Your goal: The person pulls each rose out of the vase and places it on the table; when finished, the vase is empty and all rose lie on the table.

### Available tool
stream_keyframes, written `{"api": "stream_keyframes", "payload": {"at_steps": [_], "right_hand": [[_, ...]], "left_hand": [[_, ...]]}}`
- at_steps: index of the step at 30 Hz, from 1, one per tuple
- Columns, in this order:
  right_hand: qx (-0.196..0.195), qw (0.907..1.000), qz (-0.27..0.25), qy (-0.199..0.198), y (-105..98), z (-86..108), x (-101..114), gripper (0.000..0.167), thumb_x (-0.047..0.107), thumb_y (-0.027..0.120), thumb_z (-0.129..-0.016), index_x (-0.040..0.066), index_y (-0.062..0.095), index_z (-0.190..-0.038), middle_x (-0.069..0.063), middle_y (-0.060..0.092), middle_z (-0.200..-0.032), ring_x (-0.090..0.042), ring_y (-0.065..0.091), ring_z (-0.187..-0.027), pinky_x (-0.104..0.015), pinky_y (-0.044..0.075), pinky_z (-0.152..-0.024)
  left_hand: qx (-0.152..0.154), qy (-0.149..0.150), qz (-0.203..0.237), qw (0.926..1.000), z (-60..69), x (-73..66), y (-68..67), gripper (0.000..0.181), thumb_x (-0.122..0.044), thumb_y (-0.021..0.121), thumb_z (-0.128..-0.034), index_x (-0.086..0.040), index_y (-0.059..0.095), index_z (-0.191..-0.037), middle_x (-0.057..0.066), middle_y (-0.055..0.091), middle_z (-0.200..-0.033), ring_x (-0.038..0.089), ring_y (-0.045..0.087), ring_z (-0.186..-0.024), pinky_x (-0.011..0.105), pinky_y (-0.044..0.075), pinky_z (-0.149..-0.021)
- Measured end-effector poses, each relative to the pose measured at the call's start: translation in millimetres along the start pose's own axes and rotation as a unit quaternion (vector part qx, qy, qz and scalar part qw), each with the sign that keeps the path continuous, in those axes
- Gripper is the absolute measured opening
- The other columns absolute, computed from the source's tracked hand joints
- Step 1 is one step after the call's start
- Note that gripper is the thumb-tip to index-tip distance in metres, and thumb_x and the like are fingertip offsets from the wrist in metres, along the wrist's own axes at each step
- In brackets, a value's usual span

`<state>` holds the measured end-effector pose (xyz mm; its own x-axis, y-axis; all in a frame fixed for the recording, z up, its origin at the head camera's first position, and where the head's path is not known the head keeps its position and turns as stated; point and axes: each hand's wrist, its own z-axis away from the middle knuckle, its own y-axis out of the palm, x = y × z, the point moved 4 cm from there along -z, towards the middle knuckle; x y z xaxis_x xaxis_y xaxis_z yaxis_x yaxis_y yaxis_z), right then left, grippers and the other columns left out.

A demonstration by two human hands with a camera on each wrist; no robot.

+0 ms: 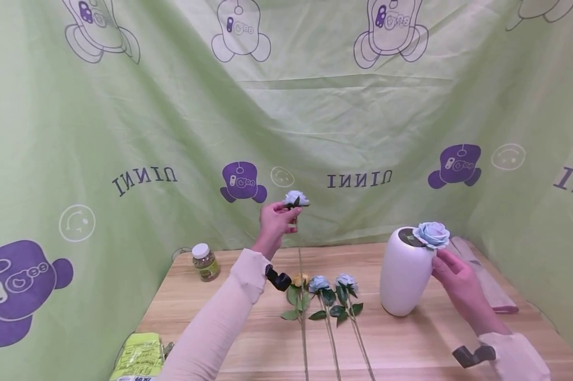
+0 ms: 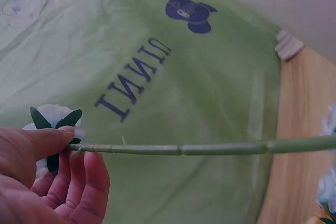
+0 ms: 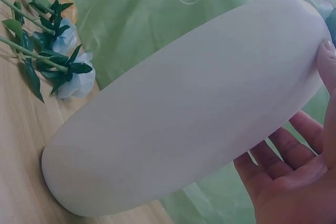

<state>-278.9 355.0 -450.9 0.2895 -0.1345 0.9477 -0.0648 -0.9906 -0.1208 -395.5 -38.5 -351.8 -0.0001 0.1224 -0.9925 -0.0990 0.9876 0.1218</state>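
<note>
My left hand (image 1: 278,225) is raised above the table and pinches a pale blue artificial rose (image 1: 296,199) just under its bloom. Its long green stem (image 2: 220,148) hangs down in the head view. On the right stands a white vase (image 1: 404,278) with a blue rose (image 1: 431,235) leaning over its rim. My right hand (image 1: 460,283) holds the vase's upper right side, thumb near the rim and fingers partly hidden behind it in the right wrist view. Two more blue roses (image 1: 319,284) and a yellow-orange rose (image 1: 302,279) lie on the table between the hands.
A jar with a white lid (image 1: 205,262) stands at the back left of the wooden table (image 1: 258,338). A yellow-green packet (image 1: 139,355) lies at the front left. Behind the vase is a folded greyish cloth (image 1: 489,286). Green printed fabric (image 1: 315,121) surrounds the table.
</note>
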Motion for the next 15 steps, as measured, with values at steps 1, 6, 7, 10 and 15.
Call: {"api": "stream_keyframes", "payload": {"at_steps": [1,6,7,10,15], "right_hand": [[0.000,1.0000,0.000,0.001,-0.1,0.3,0.0,0.056,0.016,0.048,-0.106,-0.010,0.027,-0.152,0.038,0.058,-0.115,0.015,0.063,-0.100,-0.003,0.050,-0.084],[-0.005,0.9999,0.003,0.008,-0.5,0.8,0.3,0.058,0.017,0.049,-0.106,-0.011,0.026,-0.151,0.038,0.058,-0.114,0.015,0.063,-0.099,-0.002,0.050,-0.084],[-0.005,1.0000,0.001,0.008,-0.4,0.4,0.3,0.059,0.017,0.049,-0.106,-0.011,0.026,-0.152,0.038,0.058,-0.114,0.015,0.063,-0.099,-0.002,0.050,-0.083],[-0.005,0.9998,-0.016,0.007,0.4,0.1,0.3,0.058,0.016,0.049,-0.106,-0.011,0.027,-0.152,0.037,0.060,-0.114,0.015,0.063,-0.099,-0.003,0.051,-0.083],[-0.006,0.9998,-0.017,0.006,1.3,0.4,0.4,0.057,0.016,0.049,-0.106,-0.010,0.028,-0.151,0.036,0.060,-0.113,0.014,0.063,-0.099,-0.003,0.051,-0.083]], "left_hand": [[-0.001,-0.003,-0.003,1.0000,-0.6,4.8,-2.7,0.043,-0.005,0.080,-0.0823,0.001,0.064,-0.121,0.002,0.067,-0.081,0.012,0.063,-0.060,0.024,0.057,-0.048],[-0.006,-0.010,-0.034,0.9994,-1.2,26.4,-16.9,0.040,-0.005,0.079,-0.0829,0.003,0.064,-0.119,0.001,0.065,-0.078,0.010,0.061,-0.058,0.028,0.060,-0.051],[-0.008,-0.011,-0.043,0.9990,-1.0,30.2,-20.2,0.040,-0.005,0.079,-0.0828,0.003,0.064,-0.119,0.001,0.065,-0.079,0.010,0.061,-0.058,0.030,0.061,-0.053],[-0.013,-0.016,-0.061,0.9979,-0.5,41.6,-29.4,0.036,-0.005,0.079,-0.0833,0.004,0.065,-0.115,0.005,0.068,-0.081,0.010,0.062,-0.057,0.035,0.064,-0.059],[-0.024,-0.042,-0.076,0.9959,1.6,62.9,-41.9,0.021,-0.004,0.077,-0.0842,0.003,0.067,-0.100,0.009,0.071,-0.082,0.013,0.063,-0.057,0.037,0.064,-0.061]]}}
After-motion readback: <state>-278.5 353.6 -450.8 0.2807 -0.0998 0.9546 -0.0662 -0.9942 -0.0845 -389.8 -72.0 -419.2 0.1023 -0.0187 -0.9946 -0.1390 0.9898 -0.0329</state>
